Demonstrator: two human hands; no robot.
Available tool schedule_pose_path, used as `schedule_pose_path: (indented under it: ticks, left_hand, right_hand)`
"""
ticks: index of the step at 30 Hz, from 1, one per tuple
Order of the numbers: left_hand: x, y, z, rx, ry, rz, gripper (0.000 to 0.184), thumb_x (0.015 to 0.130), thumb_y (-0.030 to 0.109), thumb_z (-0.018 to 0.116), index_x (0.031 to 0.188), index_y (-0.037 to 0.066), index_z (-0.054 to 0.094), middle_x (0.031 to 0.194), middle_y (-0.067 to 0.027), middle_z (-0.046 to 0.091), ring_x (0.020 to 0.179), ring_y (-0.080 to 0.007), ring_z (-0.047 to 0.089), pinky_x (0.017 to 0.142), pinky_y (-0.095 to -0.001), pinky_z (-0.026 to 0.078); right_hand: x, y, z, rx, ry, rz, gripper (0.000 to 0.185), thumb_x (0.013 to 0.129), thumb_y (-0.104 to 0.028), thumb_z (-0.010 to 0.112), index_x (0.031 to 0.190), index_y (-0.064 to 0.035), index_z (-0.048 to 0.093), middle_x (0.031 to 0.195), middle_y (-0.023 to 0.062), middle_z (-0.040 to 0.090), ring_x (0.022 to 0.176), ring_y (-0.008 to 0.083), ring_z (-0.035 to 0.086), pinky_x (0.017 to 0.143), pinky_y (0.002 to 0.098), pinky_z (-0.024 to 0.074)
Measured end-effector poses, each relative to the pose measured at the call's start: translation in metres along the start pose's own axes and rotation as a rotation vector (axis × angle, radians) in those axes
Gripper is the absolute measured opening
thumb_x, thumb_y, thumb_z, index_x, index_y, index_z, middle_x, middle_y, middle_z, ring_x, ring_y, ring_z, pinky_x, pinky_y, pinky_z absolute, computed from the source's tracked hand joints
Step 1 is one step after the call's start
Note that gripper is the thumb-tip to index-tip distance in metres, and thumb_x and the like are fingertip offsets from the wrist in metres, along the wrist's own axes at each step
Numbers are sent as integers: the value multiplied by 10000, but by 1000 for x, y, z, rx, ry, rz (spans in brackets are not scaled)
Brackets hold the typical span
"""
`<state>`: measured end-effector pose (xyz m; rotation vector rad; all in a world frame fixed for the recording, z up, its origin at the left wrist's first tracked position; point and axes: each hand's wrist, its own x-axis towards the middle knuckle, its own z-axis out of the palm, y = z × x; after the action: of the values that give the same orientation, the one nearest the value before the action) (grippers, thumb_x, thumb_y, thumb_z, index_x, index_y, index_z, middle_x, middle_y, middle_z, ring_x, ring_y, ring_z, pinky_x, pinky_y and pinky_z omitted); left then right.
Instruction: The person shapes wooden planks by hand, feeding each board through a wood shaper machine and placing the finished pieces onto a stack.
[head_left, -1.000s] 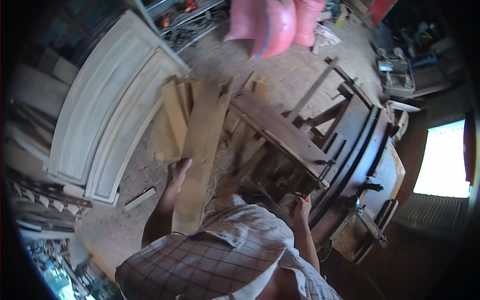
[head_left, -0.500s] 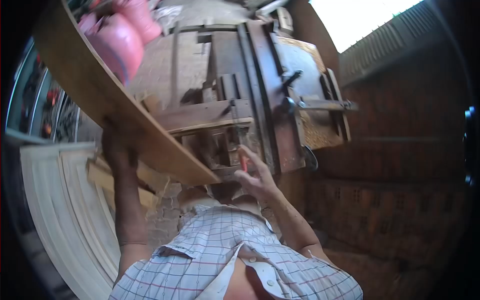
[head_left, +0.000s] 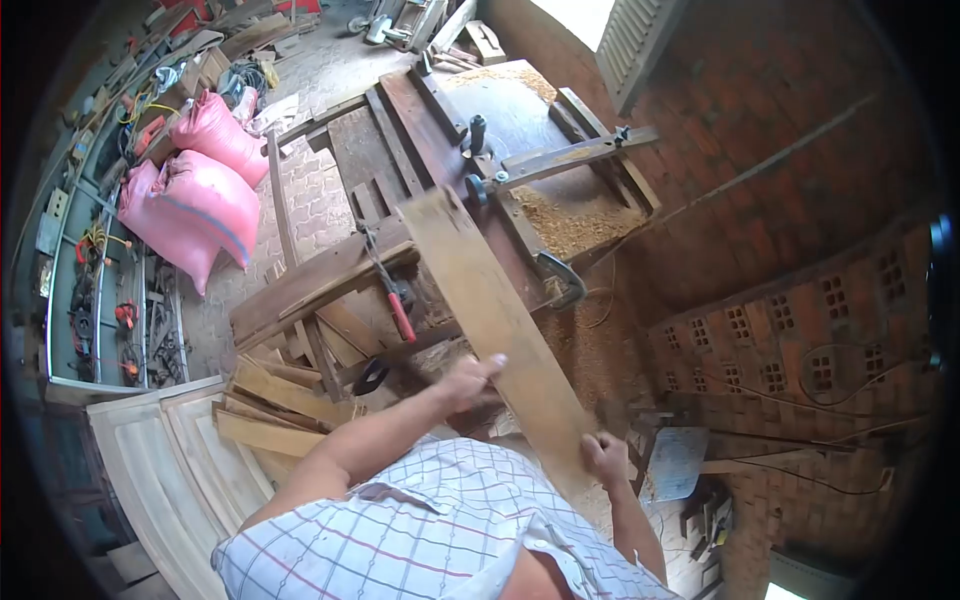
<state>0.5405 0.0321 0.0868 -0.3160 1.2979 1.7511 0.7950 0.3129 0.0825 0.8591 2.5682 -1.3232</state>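
A long flat wooden plank [head_left: 490,310] slants in front of my body, its far end over the bench's wooden frame. My left hand [head_left: 472,382] is closed on the plank's left edge, thumb on the upper face and the fingers partly hidden below. Near the close end, my right hand [head_left: 607,458] grips the right edge. A bar clamp with a red handle [head_left: 401,318] hangs on a wooden rail [head_left: 320,280] left of the plank. Beyond the far end, a dark knob [head_left: 477,130] stands beside the metal plate [head_left: 500,100] of the bench.
Sawdust [head_left: 575,225] lies on the bench's right part, by a C-clamp [head_left: 563,280]. Pink sacks [head_left: 205,200] stand at left beside a tool rack [head_left: 120,330]. Wood offcuts [head_left: 275,400] and a pale door panel [head_left: 165,440] lie lower left. A brick wall [head_left: 790,200] bounds the right.
The plank has swung from the left to the middle and right, over the bench. My right hand has left the red clamp handle and now grips the plank. My view has turned.
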Motion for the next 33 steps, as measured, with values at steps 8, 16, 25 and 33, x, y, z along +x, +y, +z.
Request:
schedule_pose_path:
  ticks: [8,16,25,33]
  left_hand:
    - [27,-89,73,636,51,-98,599,1069,520,532,878,-8,742,699,-137,712,597,-223,694,554,-376,545]
    - [118,24,32,656,384,-55,605,1040,512,589,808,-39,679,647,-141,651,474,-247,620,441,-415,485]
    - [171,107,-26,516,674,113,621,1037,533,582,904,-68,663,713,-190,662,565,-294,666,451,-444,532]
    - [219,153,-59,671,580,9,611,1035,517,601,828,-57,641,627,-155,625,447,-273,603,394,-422,468]
  right_hand:
    - [-42,102,-23,92,9,255,523,902,-459,755,762,37,669,621,105,570,621,125,557,589,381,462]
    - [105,31,16,6,22,130,499,908,-468,731,884,30,743,788,208,717,692,225,689,688,389,536]
    - [48,125,67,1000,96,402,502,978,-255,740,1385,-6,586,1015,45,717,887,203,704,790,346,583]
    - [55,5,92,1499,286,474,493,1027,-199,689,1457,-17,532,1334,141,652,1101,279,699,924,431,616]
